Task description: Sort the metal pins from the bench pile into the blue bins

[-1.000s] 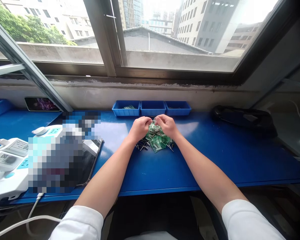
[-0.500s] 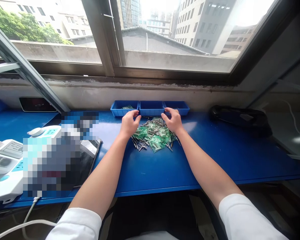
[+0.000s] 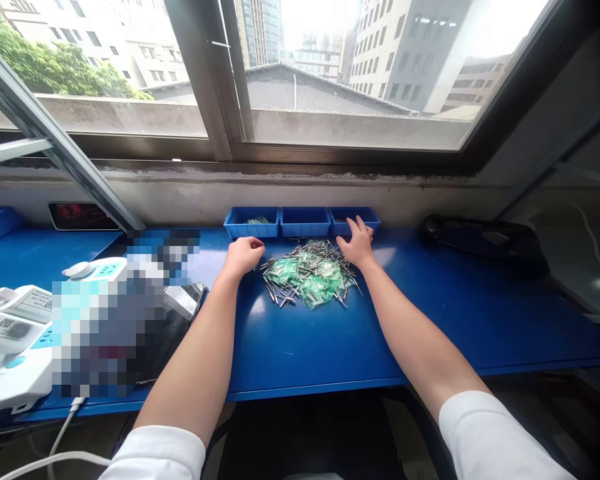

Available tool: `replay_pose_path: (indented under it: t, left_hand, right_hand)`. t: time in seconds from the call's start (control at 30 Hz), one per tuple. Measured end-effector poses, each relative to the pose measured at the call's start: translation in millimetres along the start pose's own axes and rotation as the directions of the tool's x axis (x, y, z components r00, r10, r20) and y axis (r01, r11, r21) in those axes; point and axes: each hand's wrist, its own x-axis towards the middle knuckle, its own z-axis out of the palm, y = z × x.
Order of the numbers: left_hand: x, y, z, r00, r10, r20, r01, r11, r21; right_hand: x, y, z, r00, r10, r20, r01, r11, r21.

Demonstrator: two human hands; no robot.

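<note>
Slim metal rods (image 3: 283, 291) and small green clear plastic packets (image 3: 316, 288) lie mixed in a pile on the blue table. Just left of that pile, my left hand (image 3: 245, 257) has its fingers curled in together; anything between them is hidden. My right hand (image 3: 359, 245) reaches over the front of the right blue bin (image 3: 339, 229), fingers spread. A little dark content shows inside that bin. Green packets lie in the left blue bin (image 3: 250, 231). Between these two stands the middle blue bin (image 3: 305, 230), and no contents show in it.
A white power strip (image 3: 15, 373) with plugs and cables takes up the table's left side, beside a blurred patch and a dark flat object (image 3: 193, 303). A phone-like device (image 3: 80, 217) leans at the wall. A black case (image 3: 480, 243) lies right, below the window.
My left hand has moved left and toward me, away from the bins, its fingers curling in. My right hand has shifted right over the right bin and its fingers have spread.
</note>
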Motion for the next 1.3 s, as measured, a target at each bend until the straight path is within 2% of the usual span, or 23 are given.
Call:
replay_pose_path:
  t: [0.13, 0.23, 0.33, 0.53, 0.77, 0.87, 0.97, 1.03, 1.17, 1.3]
  left_hand:
    - [-2.8, -2.6, -10.6, 0.981, -0.013, 0.195, 0.010, 1.000, 0.019]
    - [-5.1, -1.4, -15.4, 0.969, 0.002, 0.248, -0.008, 1.000, 0.025]
    - [-5.9, 0.6, -14.1, 0.966, -0.002, 0.257, -0.012, 0.999, 0.053]
    - [-2.8, 0.2, 2.3, 0.974, 0.039, 0.224, -0.066, 0.992, 0.112]
    - [-3.9, 6.0, 9.1, 0.973, 0.021, 0.230, -0.056, 0.988, 0.147]
    - [-3.4, 7.3, 13.0, 0.982, 0.061, 0.178, -0.078, 0.993, 0.091]
    - [-4.2, 12.0, 18.7, 0.989, 0.139, 0.044, -0.140, 0.990, 0.027]
    - [-7.1, 18.9, 22.7, 0.979, 0.197, -0.052, -0.198, 0.980, -0.022]
    - [-18.1, 38.0, 31.7, 0.929, 0.344, -0.138, -0.362, 0.922, -0.136]
    - [-28.8, 52.2, 41.1, 0.853, 0.490, -0.178, -0.519, 0.830, -0.205]
  right_hand:
    - [-8.5, -10.7, -3.6, 0.999, -0.023, -0.023, 0.024, 0.999, 0.040]
    - [-12.9, -16.5, -2.6, 0.997, -0.075, 0.000, 0.075, 0.995, 0.072]
    - [-14.5, -18.3, 0.6, 0.995, -0.098, 0.027, 0.096, 0.992, 0.085]
    - [-16.1, -20.4, 2.7, 0.991, -0.108, 0.076, 0.103, 0.992, 0.074]
    - [-17.9, -23.5, 0.2, 0.982, -0.148, 0.118, 0.142, 0.988, 0.056]
    - [-16.8, -21.0, 1.4, 0.980, -0.156, 0.121, 0.151, 0.987, 0.045]
    - [-15.7, -20.5, 0.7, 0.978, -0.180, 0.107, 0.175, 0.983, 0.055]
    - [-16.2, -24.6, -2.3, 0.972, -0.219, 0.087, 0.212, 0.974, 0.084]
    - [-22.9, -45.5, -11.4, 0.927, -0.364, 0.091, 0.335, 0.911, 0.240]
    - [-32.7, -67.8, -15.2, 0.883, -0.431, 0.185, 0.334, 0.855, 0.397]
